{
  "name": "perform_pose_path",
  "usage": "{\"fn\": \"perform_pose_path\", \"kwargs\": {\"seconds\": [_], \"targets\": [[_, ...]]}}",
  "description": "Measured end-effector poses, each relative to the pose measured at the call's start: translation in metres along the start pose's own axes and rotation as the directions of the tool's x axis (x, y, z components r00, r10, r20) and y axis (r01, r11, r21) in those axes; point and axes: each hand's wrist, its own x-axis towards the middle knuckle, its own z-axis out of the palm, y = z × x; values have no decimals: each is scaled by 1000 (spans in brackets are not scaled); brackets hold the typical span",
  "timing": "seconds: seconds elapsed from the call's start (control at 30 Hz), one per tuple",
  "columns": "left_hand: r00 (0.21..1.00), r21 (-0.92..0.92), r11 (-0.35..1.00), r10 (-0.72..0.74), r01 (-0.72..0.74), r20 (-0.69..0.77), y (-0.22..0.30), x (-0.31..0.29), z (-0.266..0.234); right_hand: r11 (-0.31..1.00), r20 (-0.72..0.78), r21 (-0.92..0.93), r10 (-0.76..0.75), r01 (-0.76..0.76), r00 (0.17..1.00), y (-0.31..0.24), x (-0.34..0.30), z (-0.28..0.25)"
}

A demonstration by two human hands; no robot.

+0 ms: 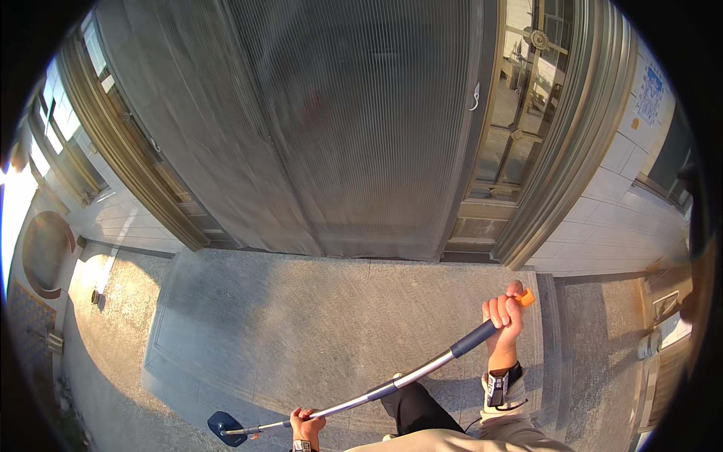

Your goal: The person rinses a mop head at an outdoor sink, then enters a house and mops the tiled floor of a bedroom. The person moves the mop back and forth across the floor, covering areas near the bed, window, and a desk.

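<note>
Both my hands hold one long telescopic pole [425, 370], silver with dark blue grip sections. It slants from the lower left up to the right across the view. My right hand [503, 316] is wrapped round the upper end of its blue grip, and an orange end piece [526, 297] sticks out past the fingers. Lower down, my left hand [306, 423] is closed round the thin shaft close to its far end. Beyond it sits a dark blue, flat, angular head [223, 427]; its working face cannot be made out. Dark bands are strapped on both wrists.
Ahead, a tall doorway is covered by a grey ribbed curtain [361, 135], with a glass-paned door panel [520, 113] on its right. I stand at a raised stone landing [316, 301] with a stepped edge on the right. A pale bucket-like container [648, 345] stands at far right.
</note>
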Motion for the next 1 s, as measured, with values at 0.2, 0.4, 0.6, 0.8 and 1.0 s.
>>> {"fn": "perform_pose_path", "kwargs": {"seconds": [0.2, 0.4, 0.6, 0.8, 1.0], "targets": [[988, -43, 998, -29, 36, 151, -7, -56, 154, 993, 202, -99, 88, -69, 975, 22, 154, 118], [991, -8, 993, 122, -121, 50, 10, -52, 292, 994, 492, -110, 47, 9, 870, 87, 271, 229], [986, 38, 988, 145, -148, 83, 28, -22, 418, 995, 740, -24, 86, -101, 667, 198, 379, 301], [930, 84, 962, 224, -258, 293, 18, 25, 509, 835, 620, -363, 548, -414, 561, 354, 458, 310], [986, 125, 992, -44, 23, 161, -82, 73, 633, 217, 732, -631, 485, 745, 479, 444, 585, 270]]}}
